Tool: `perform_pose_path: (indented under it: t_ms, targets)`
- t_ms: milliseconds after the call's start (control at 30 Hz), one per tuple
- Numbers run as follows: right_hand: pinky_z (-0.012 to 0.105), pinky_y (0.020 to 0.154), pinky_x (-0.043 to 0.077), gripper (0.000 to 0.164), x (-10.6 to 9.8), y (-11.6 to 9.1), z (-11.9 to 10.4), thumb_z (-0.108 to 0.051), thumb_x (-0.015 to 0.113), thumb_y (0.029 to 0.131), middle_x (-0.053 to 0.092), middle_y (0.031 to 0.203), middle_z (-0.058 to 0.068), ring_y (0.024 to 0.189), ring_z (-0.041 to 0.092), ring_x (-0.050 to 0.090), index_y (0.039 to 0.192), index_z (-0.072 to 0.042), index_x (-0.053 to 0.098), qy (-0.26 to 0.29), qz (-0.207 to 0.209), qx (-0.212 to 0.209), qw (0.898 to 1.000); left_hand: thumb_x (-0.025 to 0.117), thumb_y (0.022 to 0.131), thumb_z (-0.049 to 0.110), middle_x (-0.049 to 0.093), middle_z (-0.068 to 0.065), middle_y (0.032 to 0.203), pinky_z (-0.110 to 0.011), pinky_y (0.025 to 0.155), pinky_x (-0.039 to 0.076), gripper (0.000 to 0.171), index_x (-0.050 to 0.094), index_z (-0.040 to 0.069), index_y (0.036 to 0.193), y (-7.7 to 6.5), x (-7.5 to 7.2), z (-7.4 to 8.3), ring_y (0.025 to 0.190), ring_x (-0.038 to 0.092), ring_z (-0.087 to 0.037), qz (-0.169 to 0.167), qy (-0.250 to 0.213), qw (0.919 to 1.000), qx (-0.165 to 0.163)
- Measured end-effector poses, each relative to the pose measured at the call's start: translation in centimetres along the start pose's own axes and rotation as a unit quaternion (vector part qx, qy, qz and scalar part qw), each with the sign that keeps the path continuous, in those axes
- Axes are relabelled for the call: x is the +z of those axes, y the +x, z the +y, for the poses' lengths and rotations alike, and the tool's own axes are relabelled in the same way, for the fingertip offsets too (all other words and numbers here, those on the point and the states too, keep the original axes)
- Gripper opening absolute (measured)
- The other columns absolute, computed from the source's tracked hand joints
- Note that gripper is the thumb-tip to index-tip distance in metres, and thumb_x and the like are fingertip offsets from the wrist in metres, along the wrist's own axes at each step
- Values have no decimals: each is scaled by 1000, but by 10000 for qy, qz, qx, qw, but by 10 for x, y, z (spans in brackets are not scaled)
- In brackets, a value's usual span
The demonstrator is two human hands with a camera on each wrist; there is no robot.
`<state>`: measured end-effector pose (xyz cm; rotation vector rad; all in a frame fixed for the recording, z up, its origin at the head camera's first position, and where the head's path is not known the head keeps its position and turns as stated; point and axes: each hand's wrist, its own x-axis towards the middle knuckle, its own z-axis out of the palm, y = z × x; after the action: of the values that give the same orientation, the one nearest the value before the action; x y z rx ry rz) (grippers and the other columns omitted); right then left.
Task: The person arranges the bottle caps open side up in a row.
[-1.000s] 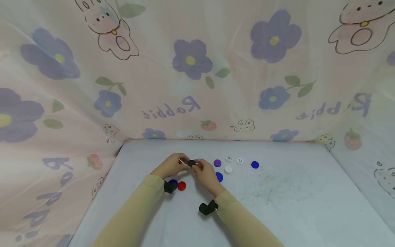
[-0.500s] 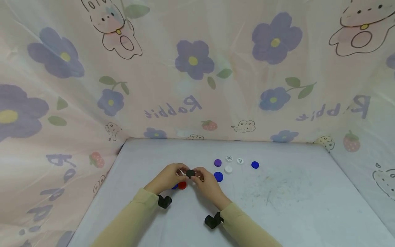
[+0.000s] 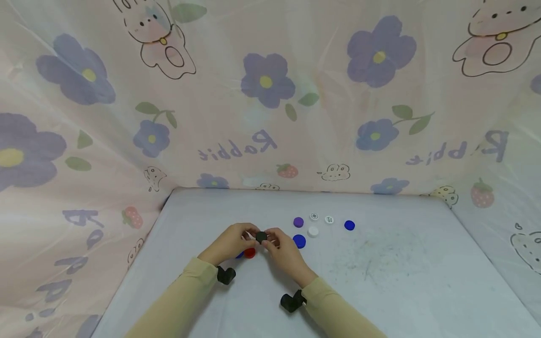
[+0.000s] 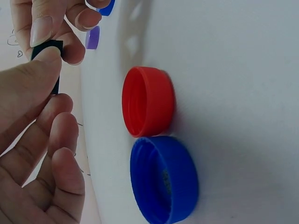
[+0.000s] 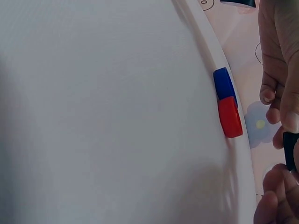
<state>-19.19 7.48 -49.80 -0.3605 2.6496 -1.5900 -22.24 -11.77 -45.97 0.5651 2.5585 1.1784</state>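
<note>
Partly hidden between both hands (image 3: 230, 242), a small black piece (image 3: 261, 237), shape unclear.

The head view is taken from above the near side and aimed forward and down; the worktop (image 3: 405, 263) is shown at a distance, backed by the patterned drape (image 3: 317, 70). By the left wrist camera (image 3: 227, 276), the scene is viewed low and close, turned on its side, so the red cap (image 4: 160, 102) and blue cap (image 4: 184, 182) are shown large. By the right wrist camera (image 3: 290, 303), also tipped sideways, the worktop is looked across and the same caps are shown smaller, farther off. The left grip (image 3: 230, 241), right grip (image 3: 286, 252) and dark piece (image 3: 261, 237) are shared by all three views, the grips being cropped in both wrist views.
</note>
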Motion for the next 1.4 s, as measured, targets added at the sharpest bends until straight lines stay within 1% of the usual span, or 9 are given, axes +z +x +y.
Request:
perform_pose_path:
  t_ms: [333, 600, 733, 833, 967, 1067, 1200, 1400]
  targets:
    - [26, 67, 50, 25, -1, 1, 0, -24, 62, 96, 63, 97, -4, 83, 11, 60, 120, -14, 60, 4, -21, 85, 10000, 71, 89, 15, 63, 6, 101, -31, 67, 50, 24, 68, 16, 113, 0, 0, 1, 85, 57, -15, -5, 19, 10000, -61]
    - [28, 71, 51, 26, -1, 3, 0, -26, 59, 98, 64, 98, -1, 87, 13, 60, 119, -10, 60, 132, -38, 105, 9999, 70, 91, 19, 64, 8, 102, -31, 69, 49, 30, 66, 15, 120, 2, 0, 1, 86, 56, -14, 49, 178, 9998, -56]
    - [28, 72, 51, 28, 0, 4, 3, -30, 57, 99, 64, 99, 0, 86, 12, 60, 118, -9, 61, 305, -58, 232, 9992, 70, 91, 20, 64, 9, 101, -32, 70, 49, 35, 64, 12, 125, 2, 0, 1, 86, 56, -14, 102, 197, 9998, -14]
    - [28, 71, 51, 30, 1, 5, 6, -33, 55, 99, 65, 96, 4, 83, 13, 60, 114, -7, 62, 527, -55, 386, 9978, 69, 91, 19, 64, 9, 100, -32, 70, 48, 37, 63, 10, 127, 2, 0, 0, 85, 56, -14, 127, 223, 9997, 61]
    - [29, 68, 50, 31, 1, 6, 7, -35, 54, 100, 66, 93, 8, 79, 15, 60, 109, -8, 64, 750, -13, 592, 9954, 69, 92, 19, 63, 8, 96, -33, 71, 48, 35, 64, 11, 126, 2, 2, -1, 85, 56, -14, 142, 272, 9995, 105]
    - [29, 68, 49, 31, 1, 5, 7, -37, 53, 100, 66, 94, 7, 79, 15, 60, 107, -9, 65, 809, 2, 678, 9944, 68, 92, 21, 62, 8, 93, -33, 71, 48, 35, 65, 11, 125, 2, 3, -1, 85, 56, -15, 132, 260, 9996, 64]
    - [30, 68, 48, 33, 1, 4, 6, -38, 51, 101, 66, 94, 7, 78, 17, 59, 105, -9, 65, 808, 20, 620, 9948, 68, 92, 23, 62, 8, 94, -33, 72, 48, 32, 66, 13, 123, 3, 3, -2, 85, 56, -14, 128, 245, 9996, 29]
    - [31, 67, 46, 41, 0, 4, 6, -45, 47, 101, 66, 92, 7, 77, 16, 57, 103, -8, 66, 697, 24, 560, 9960, 67, 93, 22, 64, 8, 94, -33, 72, 48, 29, 67, 17, 121, 3, 3, 1, 84, 57, -13, 104, 217, 9997, -5]
